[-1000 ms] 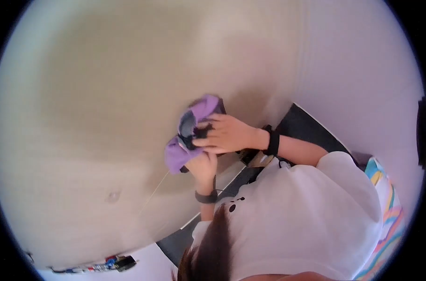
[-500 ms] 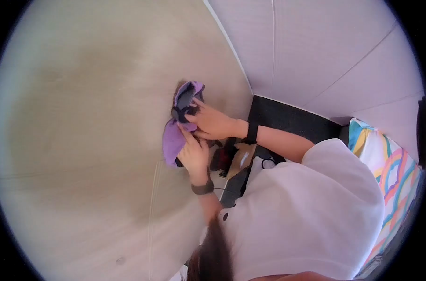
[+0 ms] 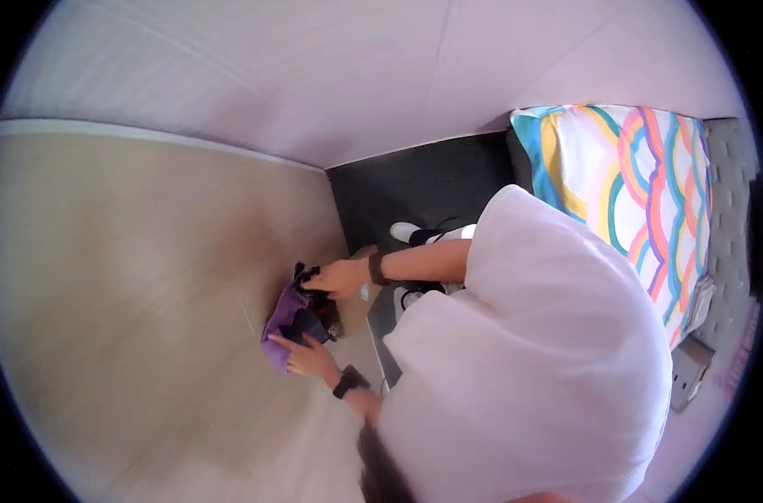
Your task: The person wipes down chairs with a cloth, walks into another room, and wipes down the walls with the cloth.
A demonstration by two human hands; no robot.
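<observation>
The purple cloth (image 3: 282,323) lay bunched up on the pale wooden surface (image 3: 130,277), close to the corner of that surface where it met the dark floor (image 3: 415,189); a small black thing (image 3: 314,314), too dim to make out, was tucked in the folds of the cloth. The left hand (image 3: 307,359) was closed on the lower end of the cloth, with a black band (image 3: 349,382) on its wrist; the right hand (image 3: 338,278) pinched the top end of the bundle with its fingers curled in, and it had a black band (image 3: 375,268) too. The person wore a big white shirt (image 3: 532,360). A bright pillow (image 3: 641,184) with wavy stripes lay on the far side of the dark floor; a white wall (image 3: 272,75) ran along the top edge of the wooden surface.
</observation>
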